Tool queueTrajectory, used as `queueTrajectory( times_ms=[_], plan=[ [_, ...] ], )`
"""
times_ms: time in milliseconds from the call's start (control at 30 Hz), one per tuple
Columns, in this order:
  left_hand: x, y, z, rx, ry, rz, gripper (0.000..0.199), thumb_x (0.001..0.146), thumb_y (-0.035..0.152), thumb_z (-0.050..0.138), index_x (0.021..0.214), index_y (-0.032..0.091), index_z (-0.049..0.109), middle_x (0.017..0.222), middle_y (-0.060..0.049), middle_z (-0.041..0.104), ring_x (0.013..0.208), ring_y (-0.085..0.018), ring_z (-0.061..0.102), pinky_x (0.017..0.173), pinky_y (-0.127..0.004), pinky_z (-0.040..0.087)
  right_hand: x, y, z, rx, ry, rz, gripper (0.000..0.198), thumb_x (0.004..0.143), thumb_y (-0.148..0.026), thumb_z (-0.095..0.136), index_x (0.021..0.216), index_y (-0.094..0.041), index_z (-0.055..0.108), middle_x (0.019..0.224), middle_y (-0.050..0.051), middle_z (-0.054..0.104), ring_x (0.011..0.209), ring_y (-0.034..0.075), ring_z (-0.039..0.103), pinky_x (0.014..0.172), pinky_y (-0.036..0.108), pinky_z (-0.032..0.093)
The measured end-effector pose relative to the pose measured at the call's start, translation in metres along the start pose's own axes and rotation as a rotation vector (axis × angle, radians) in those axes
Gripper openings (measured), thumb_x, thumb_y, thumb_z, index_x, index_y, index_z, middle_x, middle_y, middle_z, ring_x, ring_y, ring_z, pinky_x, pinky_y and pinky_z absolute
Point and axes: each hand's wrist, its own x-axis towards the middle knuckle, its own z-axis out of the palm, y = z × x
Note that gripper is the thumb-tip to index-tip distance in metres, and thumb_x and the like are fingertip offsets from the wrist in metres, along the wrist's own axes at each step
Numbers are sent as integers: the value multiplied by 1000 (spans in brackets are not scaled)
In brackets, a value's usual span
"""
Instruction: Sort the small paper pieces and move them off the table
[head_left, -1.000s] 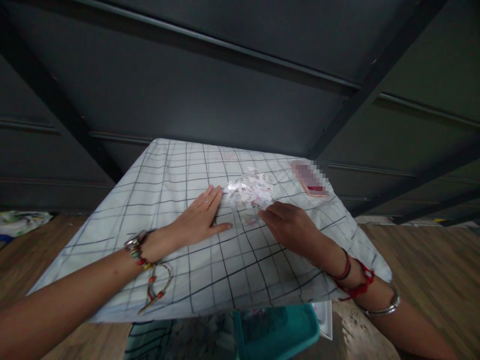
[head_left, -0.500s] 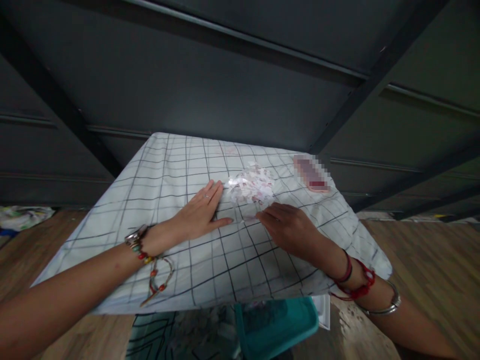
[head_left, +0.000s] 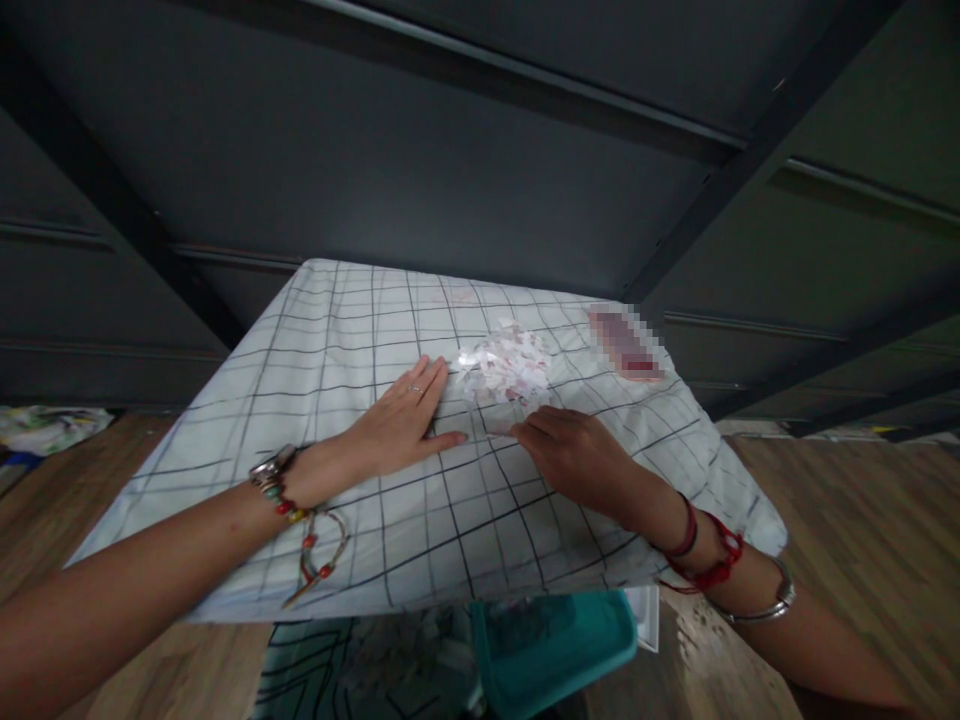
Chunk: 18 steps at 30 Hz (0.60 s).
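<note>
My left hand (head_left: 397, 422) lies flat on the checked tablecloth (head_left: 405, 555), fingers stretched out and thumb apart, with nothing in it. Its fingertips are close to the left edge of a pile of small, whitish, shiny pieces (head_left: 504, 365) that look like thin plastic or paper. Just in front of that pile, my right hand (head_left: 574, 455) is closed in a pinch. From its fingertips a small, thin, see-through strip (head_left: 498, 429) sticks out to the left, close to the cloth. The fingers hide the rest of the strip.
A blurred-out reddish item (head_left: 626, 345) lies at the table's far right. Below the near edge stand a teal plastic basin (head_left: 559, 665) and a white tray (head_left: 645, 620). Dark panels (head_left: 450, 180) rise behind the table. Bundled cloth (head_left: 52, 428) is on the floor at left.
Both hands keep almost the same places. The thin strip at my right fingertips has shifted slightly and lies a little differently. The whole view has moved a touch.
</note>
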Motion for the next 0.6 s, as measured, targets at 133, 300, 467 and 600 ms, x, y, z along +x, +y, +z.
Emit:
queueTrajectory(
  times_ms=[133, 300, 467, 600],
  plan=[
    [1, 3, -8, -33, 118, 171, 54, 86, 47, 41, 126, 11, 41, 131, -15, 39, 127, -30, 27, 101, -41, 29, -3, 0, 2, 18, -1, 6, 21, 83, -7, 40, 90, -13, 59, 76, 5, 58, 72, 16, 50, 64, 28, 41],
    [3, 11, -13, -76, 99, 448, 27, 89, 28, 41, 108, 18, 57, 95, -7, 53, 89, -18, 52, 81, -31, 44, -6, -1, 4, 43, 31, -15, 20, 83, -7, 41, 90, -12, 60, 76, 6, 58, 72, 16, 51, 63, 28, 41],
    [4, 12, -11, -56, 112, 422, 30, 88, 25, 39, 112, 14, 55, 94, -8, 53, 87, -18, 51, 79, -31, 44, -21, 2, -2, 30, 78, -63, 21, 84, -8, 40, 88, -13, 60, 75, 5, 59, 69, 15, 50, 62, 28, 40],
    [4, 12, -11, -38, 119, 441, 29, 89, 25, 38, 108, 14, 57, 90, -8, 53, 82, -18, 52, 75, -30, 45, -31, 12, -9, -26, 22, 0, 22, 82, -5, 41, 82, -13, 61, 72, 5, 58, 66, 15, 50, 60, 27, 39]
  ],
)
